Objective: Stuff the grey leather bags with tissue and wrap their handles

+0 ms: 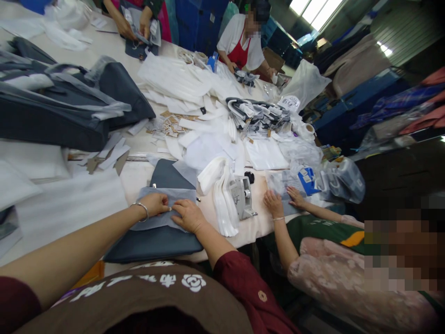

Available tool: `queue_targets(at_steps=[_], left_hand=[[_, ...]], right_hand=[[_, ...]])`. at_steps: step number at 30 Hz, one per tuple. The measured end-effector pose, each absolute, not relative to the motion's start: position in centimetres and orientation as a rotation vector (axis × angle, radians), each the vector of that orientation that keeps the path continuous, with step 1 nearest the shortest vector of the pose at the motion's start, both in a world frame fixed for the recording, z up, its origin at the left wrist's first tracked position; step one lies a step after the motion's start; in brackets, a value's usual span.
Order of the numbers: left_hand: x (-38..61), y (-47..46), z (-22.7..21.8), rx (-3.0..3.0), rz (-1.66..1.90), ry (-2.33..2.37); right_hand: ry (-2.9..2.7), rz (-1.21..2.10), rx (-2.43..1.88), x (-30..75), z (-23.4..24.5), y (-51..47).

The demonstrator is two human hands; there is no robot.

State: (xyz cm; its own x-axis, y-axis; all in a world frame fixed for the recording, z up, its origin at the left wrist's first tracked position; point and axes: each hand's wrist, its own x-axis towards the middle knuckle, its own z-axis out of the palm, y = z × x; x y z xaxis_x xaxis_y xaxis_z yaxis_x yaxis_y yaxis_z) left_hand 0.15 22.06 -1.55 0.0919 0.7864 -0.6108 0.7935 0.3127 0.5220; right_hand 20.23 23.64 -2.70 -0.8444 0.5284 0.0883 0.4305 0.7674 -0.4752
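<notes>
A dark blue-grey bag [156, 243] lies flat on the table before me, with a thin translucent grey-white sheet [148, 222] across its middle. My left hand [153, 204], with a bracelet at the wrist, has its fingers curled into a pinch over the sheet; what is between the fingertips is too small to make out. Close beside it, my right hand [189, 216] rests on the sheet with its fingers stretched out, fingertips nearly meeting the left ones. Small metal fittings [154, 185] show at the bag's sides.
White strips [224, 204] and a tape dispenser [241, 197] stand to the right. Beyond, a co-worker's hands [274, 204] press on a plastic-wrapped piece. Dark bags [52, 111] are piled at left; white sheets [177, 79] and tags lie behind. Two other people work across the table.
</notes>
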Motion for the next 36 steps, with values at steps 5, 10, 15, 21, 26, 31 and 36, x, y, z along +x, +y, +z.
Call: queue_targets(at_steps=[5, 10, 15, 21, 26, 31, 36], left_hand=[[0.2, 22.3, -1.6, 1.441, -0.031, 1.676], [0.3, 22.0, -1.6, 1.458, 0.000, 1.693], [0.4, 21.7, -1.6, 1.465, 0.013, 1.716], [0.5, 21.8, -1.3, 1.509, 0.012, 1.730], [0.3, 21.7, -1.3, 1.554, 0.018, 1.714], [0.2, 21.6, -1.3, 1.574, 0.025, 1.699], [0.2, 21.3, -0.9, 1.626, 0.068, 1.684]], right_hand=[[-2.795, 0.666, -0.783, 20.1, -2.5, 23.7], [-2.799, 0.625, -0.751, 20.1, -2.7, 23.7], [-2.832, 0.536, -0.718, 20.2, -2.8, 23.5], [-2.911, 0.425, -0.695, 19.9, -2.0, 23.6], [-2.896, 0.431, -0.760, 19.8, -1.6, 23.5], [-2.877, 0.559, -0.910, 19.2, -1.5, 24.2], [-3.004, 0.630, -1.142, 16.8, -0.3, 25.6]])
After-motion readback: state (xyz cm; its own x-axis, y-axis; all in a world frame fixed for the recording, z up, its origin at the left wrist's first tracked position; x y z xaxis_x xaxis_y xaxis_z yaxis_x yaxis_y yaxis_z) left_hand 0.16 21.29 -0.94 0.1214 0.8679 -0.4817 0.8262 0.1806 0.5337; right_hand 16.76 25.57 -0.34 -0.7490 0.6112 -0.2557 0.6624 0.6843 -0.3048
